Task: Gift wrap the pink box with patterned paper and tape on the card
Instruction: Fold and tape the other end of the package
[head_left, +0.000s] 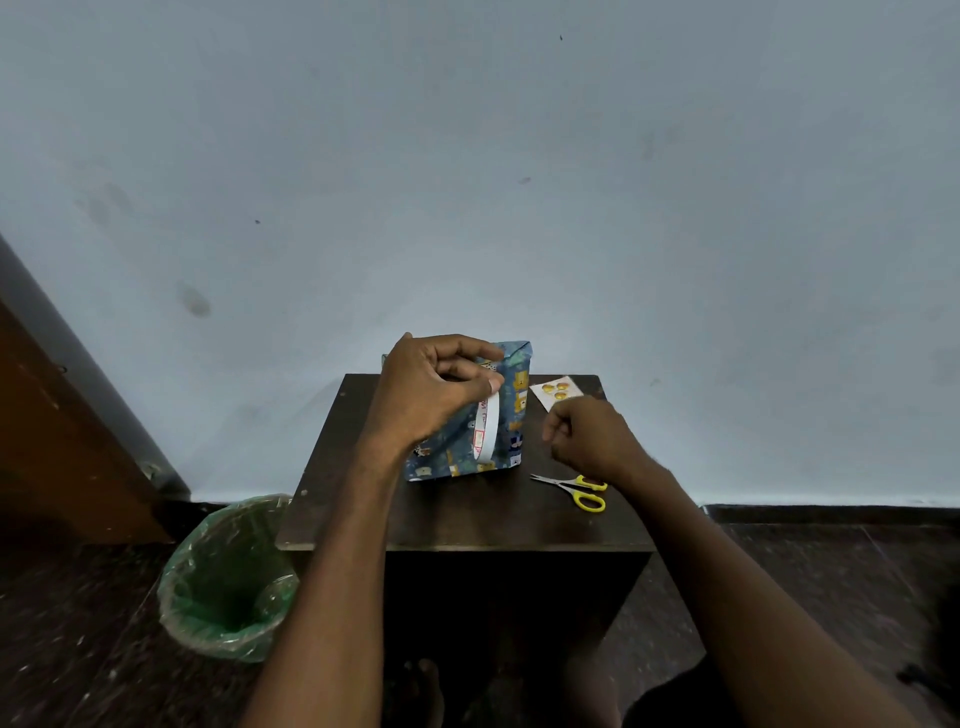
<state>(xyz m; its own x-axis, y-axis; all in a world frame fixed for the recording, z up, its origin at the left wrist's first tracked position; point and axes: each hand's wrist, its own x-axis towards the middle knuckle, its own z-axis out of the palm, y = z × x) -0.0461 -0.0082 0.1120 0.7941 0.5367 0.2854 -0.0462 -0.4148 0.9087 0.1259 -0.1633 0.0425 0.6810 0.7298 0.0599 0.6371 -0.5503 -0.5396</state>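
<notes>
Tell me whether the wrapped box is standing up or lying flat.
Standing up. The wrapped box rests on its short end on the table, its folded paper end on top, while the left hand holds a tape roll against it.

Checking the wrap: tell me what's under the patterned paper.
Only the blue patterned paper shows, standing on the table, a tape roll against it in the left hand's grip. Whatever's inside is completely covered.
</notes>
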